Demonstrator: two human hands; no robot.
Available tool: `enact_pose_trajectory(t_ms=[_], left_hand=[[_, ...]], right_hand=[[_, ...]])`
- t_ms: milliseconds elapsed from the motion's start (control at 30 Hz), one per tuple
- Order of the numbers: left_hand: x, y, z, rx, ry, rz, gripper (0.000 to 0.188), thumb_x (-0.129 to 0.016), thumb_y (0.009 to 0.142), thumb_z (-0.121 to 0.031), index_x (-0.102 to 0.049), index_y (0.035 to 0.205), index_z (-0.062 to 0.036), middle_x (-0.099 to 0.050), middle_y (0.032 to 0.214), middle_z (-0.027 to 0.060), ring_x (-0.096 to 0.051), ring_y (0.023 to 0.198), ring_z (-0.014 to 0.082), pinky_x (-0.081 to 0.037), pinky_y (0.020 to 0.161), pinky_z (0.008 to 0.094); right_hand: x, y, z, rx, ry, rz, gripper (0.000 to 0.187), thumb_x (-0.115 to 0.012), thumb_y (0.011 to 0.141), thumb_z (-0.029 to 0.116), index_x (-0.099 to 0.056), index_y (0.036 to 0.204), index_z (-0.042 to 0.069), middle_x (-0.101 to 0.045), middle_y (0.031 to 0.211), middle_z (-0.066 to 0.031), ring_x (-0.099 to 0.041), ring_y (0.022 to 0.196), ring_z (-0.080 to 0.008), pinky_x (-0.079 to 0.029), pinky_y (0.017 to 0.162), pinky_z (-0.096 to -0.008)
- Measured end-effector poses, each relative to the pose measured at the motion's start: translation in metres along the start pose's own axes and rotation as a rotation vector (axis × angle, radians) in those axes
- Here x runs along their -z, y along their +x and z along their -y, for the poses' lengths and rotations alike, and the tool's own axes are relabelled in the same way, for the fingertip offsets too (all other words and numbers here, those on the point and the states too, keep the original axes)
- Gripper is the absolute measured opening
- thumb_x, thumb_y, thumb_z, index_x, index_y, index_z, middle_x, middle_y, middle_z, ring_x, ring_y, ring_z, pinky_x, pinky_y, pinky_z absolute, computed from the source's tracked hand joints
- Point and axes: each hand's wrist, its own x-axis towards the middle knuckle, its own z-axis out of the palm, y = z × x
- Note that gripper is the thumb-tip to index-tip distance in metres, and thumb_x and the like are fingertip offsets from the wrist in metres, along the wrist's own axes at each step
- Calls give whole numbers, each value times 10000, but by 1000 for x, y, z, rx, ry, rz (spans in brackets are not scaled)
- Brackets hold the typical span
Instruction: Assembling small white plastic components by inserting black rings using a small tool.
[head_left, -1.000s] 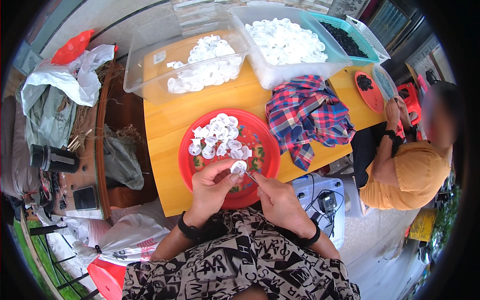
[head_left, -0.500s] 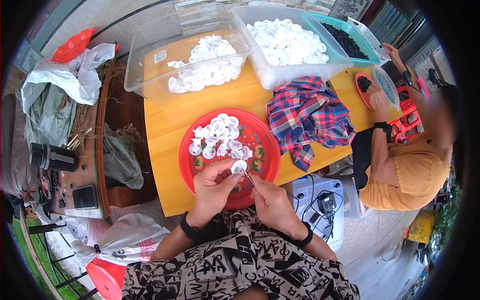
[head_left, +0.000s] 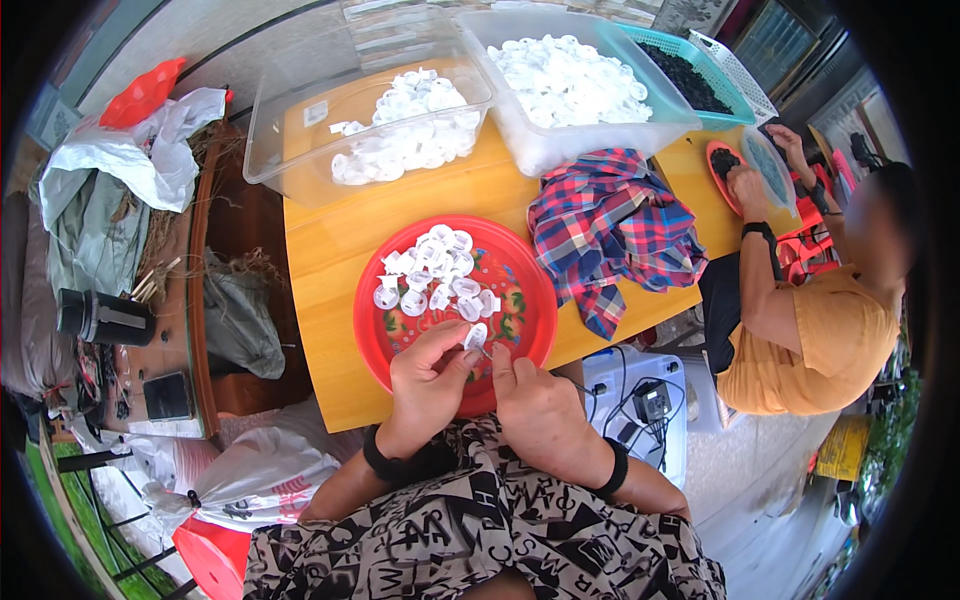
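Observation:
My left hand [head_left: 425, 380] pinches a small white round plastic part [head_left: 476, 337] between thumb and fingers, over the front of a red tray [head_left: 541, 300]. Close beside it, my right hand [head_left: 540, 405] is closed around a thin metal tool [head_left: 487, 353]; its tip reaches the white part, and its handle is hidden in the fingers. Several more white plastic parts [head_left: 437, 262] lie heaped in the far left of the tray, whose bottom has a fruit pattern.
Behind the tray stand two clear bins [head_left: 268, 160] [head_left: 545, 150] of white parts. A plaid cloth [head_left: 615, 235] lies to the right. A co-worker [head_left: 810, 345] sits at the right by a small red plate [head_left: 712, 160] of black pieces. Cables [head_left: 650, 410] rest on a lidded box.
My right hand has turned and its index finger now stretches along the tool. The white part has tilted in my left hand. The view has shifted slightly.

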Motion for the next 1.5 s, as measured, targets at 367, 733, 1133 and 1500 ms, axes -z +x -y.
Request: enact_pose_trajectory(t_ms=[367, 733, 1133, 1500], left_hand=[[-3, 5, 15, 52, 23, -59, 195, -605, 767, 124, -619, 942, 40, -623, 978, 118, -622, 787, 142, -524, 681, 244], [8, 16, 1, 125, -139, 13, 243, -575, 799, 122, -605, 1019, 26, -632, 973, 91, -620, 854, 130, -524, 721, 237], [18, 11, -7, -50, -184, 158, 373, -530, 785, 167, -597, 1099, -23, -571, 1136, 110, -559, 1040, 180, -502, 828, 277], [14, 10, -9, 44, -233, 137, 341, -523, 789, 167, -575, 1090, 17, -572, 1124, 120, -575, 1012, 180, -503, 834, 294]], right_hand=[[-1, 11, 9, 156, -476, 32, 380, -575, 714, 85, -596, 1039, -111, -521, 628, -77, -504, 530, -161, -392, 407, -253], [12, 11, -22, 165, 1, -110, 478, -573, 651, 59, -558, 1107, -87, -499, 703, -68, -522, 562, -172, -427, 468, -272], [19, 1, -28, 146, 94, -239, 450, -570, 625, 35, -597, 1069, -31, -454, 689, -70, -510, 576, -193, -429, 481, -302], [18, 3, -21, 127, 80, -217, 463, -568, 650, 55, -575, 1104, -35, -488, 711, -81, -534, 593, -197, -443, 494, -298]])
